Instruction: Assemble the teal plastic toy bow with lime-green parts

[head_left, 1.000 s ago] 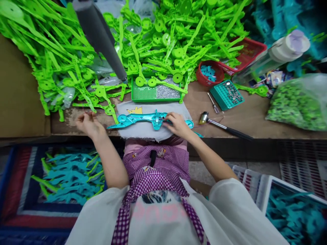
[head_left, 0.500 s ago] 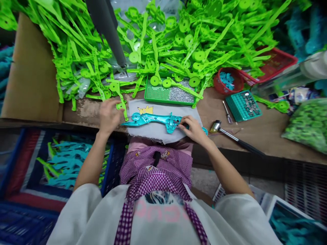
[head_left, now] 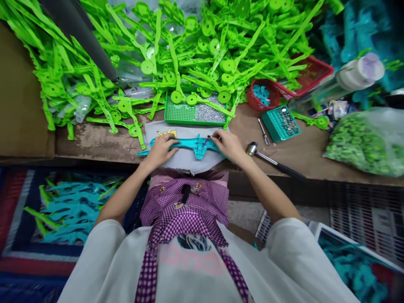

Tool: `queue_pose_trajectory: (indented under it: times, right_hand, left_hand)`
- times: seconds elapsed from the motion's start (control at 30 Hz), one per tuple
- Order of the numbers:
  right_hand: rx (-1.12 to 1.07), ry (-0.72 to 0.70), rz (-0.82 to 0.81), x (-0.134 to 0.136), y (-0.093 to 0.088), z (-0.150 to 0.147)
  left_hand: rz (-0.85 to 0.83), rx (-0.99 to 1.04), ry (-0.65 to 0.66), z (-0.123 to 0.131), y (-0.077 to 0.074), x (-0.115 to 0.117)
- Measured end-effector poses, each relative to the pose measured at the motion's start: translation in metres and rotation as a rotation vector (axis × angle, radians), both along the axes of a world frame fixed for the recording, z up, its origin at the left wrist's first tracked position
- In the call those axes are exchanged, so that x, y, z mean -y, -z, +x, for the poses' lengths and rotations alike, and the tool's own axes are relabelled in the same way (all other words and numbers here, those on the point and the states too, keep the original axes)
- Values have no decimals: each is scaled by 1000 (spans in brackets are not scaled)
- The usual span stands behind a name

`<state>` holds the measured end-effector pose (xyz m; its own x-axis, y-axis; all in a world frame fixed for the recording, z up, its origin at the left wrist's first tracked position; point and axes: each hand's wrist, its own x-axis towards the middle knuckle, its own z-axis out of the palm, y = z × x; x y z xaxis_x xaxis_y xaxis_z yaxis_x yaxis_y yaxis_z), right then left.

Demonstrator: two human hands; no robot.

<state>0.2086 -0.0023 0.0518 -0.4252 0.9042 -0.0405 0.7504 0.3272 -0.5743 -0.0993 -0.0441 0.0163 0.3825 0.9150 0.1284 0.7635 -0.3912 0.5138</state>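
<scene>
A long teal plastic part [head_left: 189,144] lies across a grey cloth [head_left: 186,158] at the near edge of the workbench. My left hand [head_left: 160,149] rests on its left half, fingers curled down over it. My right hand [head_left: 227,145] is at its right end, fingers pinched together at the part; what sits between them is too small to make out. Just behind the cloth stands a green perforated tray [head_left: 181,113] with a heap of small silver screws.
A big pile of bright green plastic parts [head_left: 176,50] fills the back of the bench. A hammer [head_left: 271,160], a screwdriver [head_left: 262,131], a teal tray [head_left: 280,123] and red baskets [head_left: 263,94] lie right. A grey pole [head_left: 82,38] leans at upper left. Bins of teal parts [head_left: 72,208] sit below.
My left hand has moved right from the bare bench onto the teal part. My right hand has stayed at the part's right end. The camera view has shifted slightly.
</scene>
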Motion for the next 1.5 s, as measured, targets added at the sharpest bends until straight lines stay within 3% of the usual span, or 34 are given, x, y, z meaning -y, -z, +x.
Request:
queue_pose_trajectory:
  times: [0.1, 0.2, 0.27, 0.37, 0.47, 0.57, 0.67, 0.73, 0.87, 1.0, 1.23, 1.3, 1.4, 1.5]
  right_hand:
    - [31, -45, -32, 4, 0, 13]
    - [-31, -90, 4, 24, -18, 18]
    - [-142, -73, 60, 36, -34, 3]
    - [-396, 3, 108, 35, -44, -51]
    - [-524, -1, 88, 20, -28, -110]
    - [-392, -79, -2, 12, 3, -131]
    - [-237, -105, -1, 17, 28, -118]
    - [-188, -104, 33, 23, 36, -105]
    - [-181, -81, 72, 29, 38, -92]
    - [-172, -60, 111, 31, 40, -92]
    - [-144, -54, 149, 33, 44, -93]
    - [-123, -68, 152, 32, 47, -89]
    - [-96, -89, 152, 31, 46, -82]
    - [-60, -58, 210, 42, 30, -89]
  left_hand:
    - [-9, 52, -12, -1, -1, 0]
    - [-53, 104, -39, -1, -5, -1]
    - [-79, 139, -43, 0, -8, -2]
    - [-34, 149, -27, 5, -14, -5]
    - [56, 36, -28, 5, -21, -8]
    - [91, -104, -25, -11, -29, -8]
    - [85, -140, -46, -44, -35, -5]
    - [82, -145, -93, -69, -38, 0]
    - [96, -135, -181, -111, -42, 12]
    - [24, -59, -186, -137, -45, 19]
    - [-450, 172, -367, -144, -41, 36]
    - [-477, 153, -390, -142, -46, 49]
    - [-478, 184, -318, -137, -61, 69]
    - [-476, 308, -314, -119, -79, 83]
